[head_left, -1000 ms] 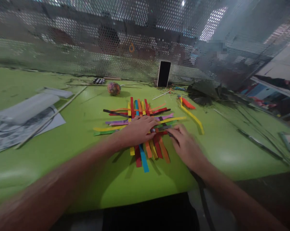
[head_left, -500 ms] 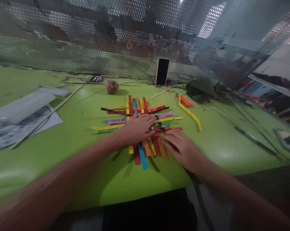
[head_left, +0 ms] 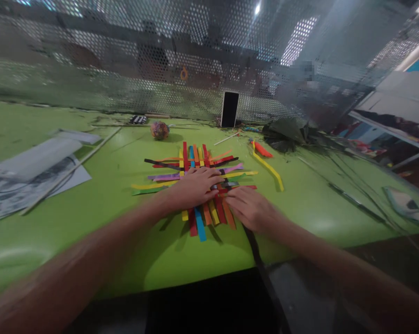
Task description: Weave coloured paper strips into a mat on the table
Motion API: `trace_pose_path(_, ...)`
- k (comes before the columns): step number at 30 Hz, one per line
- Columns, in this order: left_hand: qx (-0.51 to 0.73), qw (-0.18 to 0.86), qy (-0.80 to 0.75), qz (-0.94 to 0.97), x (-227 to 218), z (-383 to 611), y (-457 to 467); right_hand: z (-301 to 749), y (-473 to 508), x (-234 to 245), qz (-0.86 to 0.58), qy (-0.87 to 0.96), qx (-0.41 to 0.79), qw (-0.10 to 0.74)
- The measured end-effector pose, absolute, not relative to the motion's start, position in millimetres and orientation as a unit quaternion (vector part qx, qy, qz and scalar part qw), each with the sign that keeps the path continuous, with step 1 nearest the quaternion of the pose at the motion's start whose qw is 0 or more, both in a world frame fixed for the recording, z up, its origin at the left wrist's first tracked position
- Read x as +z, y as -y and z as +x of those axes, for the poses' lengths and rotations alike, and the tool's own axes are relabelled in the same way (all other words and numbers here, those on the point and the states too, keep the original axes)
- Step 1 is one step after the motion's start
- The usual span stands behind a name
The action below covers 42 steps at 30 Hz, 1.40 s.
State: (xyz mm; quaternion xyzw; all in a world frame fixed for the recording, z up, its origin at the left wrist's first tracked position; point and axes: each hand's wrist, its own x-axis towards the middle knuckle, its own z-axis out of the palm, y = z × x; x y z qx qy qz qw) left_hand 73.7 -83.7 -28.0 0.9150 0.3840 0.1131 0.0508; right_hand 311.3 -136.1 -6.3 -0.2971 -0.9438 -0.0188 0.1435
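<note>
Head view, slightly motion-blurred. We record both hands on a woven mat of paper strips (head_left: 199, 160), which lies flat on the green table (head_left: 101, 204), roughly mid-table and near the front edge. The strips are red, blue, yellow, orange, purple, green and black, crossing one another in two directions.

Left hand (head_left: 194, 188) – palm down on the middle of the mat, fingers extended and lightly spread, pressing the strips flat. It pinches nothing.

Right hand (head_left: 251, 209) – lies on the lower right corner of the mat, fingertips pointing left and almost touching those of the left hand. A black strip (head_left: 255, 248) runs out from under this hand toward the near table edge. We cannot tell whether the fingers pinch the strip or merely rest on it; the blur and the back of the hand hide the grip.

Surroundings:
- loose yellow strip (head_left: 269, 168) right of the mat, apart from it; orange strip (head_left: 263, 149) just beside its far end
- phone (head_left: 229, 109) upright against the perforated screen (head_left: 125, 69)
- multicoloured ball (head_left: 159, 130) behind the mat
- dark leaves (head_left: 286, 134) at far right
- printed sheets (head_left: 28, 174) at left, with a thin stick (head_left: 72, 168) lying across them
</note>
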Motion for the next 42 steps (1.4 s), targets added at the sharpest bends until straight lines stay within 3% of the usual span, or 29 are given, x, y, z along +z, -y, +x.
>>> trace_pose_path(4, 0.113, 0.047, -0.377, 0.918, -29.4, 72.8, 83.8, 295.6, 107.9, -2.7, -0.400, 0.897, -0.033, 0.184)
trace_pose_path(10, 0.139, 0.059, -0.401, 0.904, -21.6, 75.0, 90.4, 286.8, 84.2, -19.1, -0.474, 0.868, -0.114, 0.093)
trace_pose_path(26, 0.071, -0.005, -0.442, 0.894, -6.4, 85.5, 74.2, 284.8, 94.6, -16.5, -0.492, 0.862, -0.112, 0.058)
trace_pose_path(42, 0.090, -0.012, -0.454, 0.886, -15.3, 87.3, 68.8, 289.8, 93.0, -17.8, -0.475, 0.871, -0.104, 0.070)
